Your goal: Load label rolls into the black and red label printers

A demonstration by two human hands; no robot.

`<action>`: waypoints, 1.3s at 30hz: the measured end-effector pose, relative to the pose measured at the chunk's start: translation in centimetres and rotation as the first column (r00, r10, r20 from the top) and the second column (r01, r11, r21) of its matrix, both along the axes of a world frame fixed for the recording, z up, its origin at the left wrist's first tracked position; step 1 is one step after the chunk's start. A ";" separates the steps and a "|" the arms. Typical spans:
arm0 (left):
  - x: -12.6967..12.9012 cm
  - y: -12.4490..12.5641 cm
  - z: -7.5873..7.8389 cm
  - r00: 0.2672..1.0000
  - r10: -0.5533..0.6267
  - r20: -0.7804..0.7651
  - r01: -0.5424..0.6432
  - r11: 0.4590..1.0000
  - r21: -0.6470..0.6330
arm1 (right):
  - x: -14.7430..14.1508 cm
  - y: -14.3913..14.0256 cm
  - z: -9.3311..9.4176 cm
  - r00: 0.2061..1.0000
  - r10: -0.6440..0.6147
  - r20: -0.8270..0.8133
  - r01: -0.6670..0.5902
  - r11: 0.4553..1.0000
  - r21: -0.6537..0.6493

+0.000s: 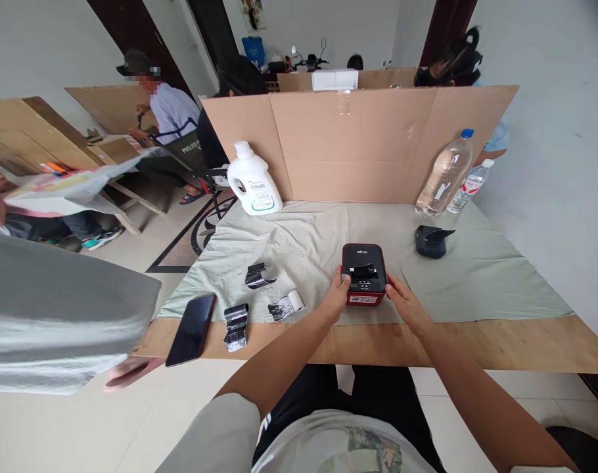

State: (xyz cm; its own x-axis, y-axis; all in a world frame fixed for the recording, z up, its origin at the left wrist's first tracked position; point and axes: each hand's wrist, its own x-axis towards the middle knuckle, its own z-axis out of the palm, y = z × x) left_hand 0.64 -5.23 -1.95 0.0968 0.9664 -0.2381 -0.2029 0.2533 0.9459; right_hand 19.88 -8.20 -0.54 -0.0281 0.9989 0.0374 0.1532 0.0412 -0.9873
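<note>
A small black and red thermal printer (pixel 364 289) stands on the cloth near the table's front edge. A short strip of black-printed paper (pixel 363 270) pokes out of its top slot. My left hand (pixel 338 294) grips the printer's left side, thumb near the top edge. On the opposite side my right hand (pixel 404 299) holds it, fingers against the right edge. Left of the printer lie three small paper rolls: one black-printed roll (pixel 257 276) farther back, another black-printed roll (pixel 236 326) nearer me, and a white roll (pixel 295 301) with a black-streaked tail.
A dark phone (pixel 191 328) lies at the front left. A white detergent jug (pixel 255 184) and two clear bottles (pixel 445 174) stand before an upright cardboard screen (pixel 353 151). A crumpled black object (pixel 432 242) sits at the right. Other people (pixel 168 108) sit beyond.
</note>
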 end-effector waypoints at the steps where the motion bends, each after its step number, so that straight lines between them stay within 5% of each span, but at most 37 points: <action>1: -0.1 -0.1 0.1 1.000 -0.011 -0.010 0.011 1.000 0.010 | -0.2 0.4 -0.1 0.996 -0.070 0.055 0.067 0.997 0.048; 4: -0.1 -0.1 0.4 0.999 -0.031 -0.009 0.031 0.999 0.036 | -1.1 2.0 -0.2 0.946 -0.232 0.227 0.173 0.952 0.254; 7: -0.4 0.3 0.9 0.999 -0.032 0.020 0.032 0.999 0.025 | -2.1 3.0 -0.1 0.921 -0.256 0.293 0.151 0.930 0.336; 10: -1.1 1.3 1.6 0.999 -0.033 -0.019 0.034 0.998 0.045 | -3.1 2.9 -0.3 0.915 -0.287 0.283 0.184 0.923 0.339; 16: -2.3 3.5 1.8 0.978 -0.186 -0.094 0.205 0.938 0.280 | -5.0 1.4 -1.6 0.891 -0.422 0.166 0.348 0.872 0.345; 24: -1.3 3.6 0.1 0.989 -0.145 0.005 0.134 0.925 0.356 | -6.5 0.9 -2.8 0.869 -0.492 -0.058 0.486 0.825 0.289; 30: -1.2 3.6 1.6 0.983 -0.161 0.084 0.133 0.953 0.271 | -6.8 1.1 -3.1 0.863 -0.494 -0.104 0.501 0.812 0.300; 36: -1.0 4.2 3.0 0.978 -0.111 -0.174 0.159 0.942 0.295 | -6.4 1.1 -3.9 0.869 -0.495 -0.020 0.473 0.817 0.329; 39: -0.7 4.6 3.5 0.912 0.044 -0.408 0.123 0.919 0.374 | -6.0 1.1 -4.9 0.888 -0.457 -0.055 0.446 0.824 0.349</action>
State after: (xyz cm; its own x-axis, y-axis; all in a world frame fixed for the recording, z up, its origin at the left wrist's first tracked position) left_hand -0.04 -0.67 1.58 0.1137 0.9858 0.1234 0.2164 -0.1458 0.9654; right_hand 13.84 -7.07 -5.44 0.4159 0.8238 0.3852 0.2668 0.2944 -0.9177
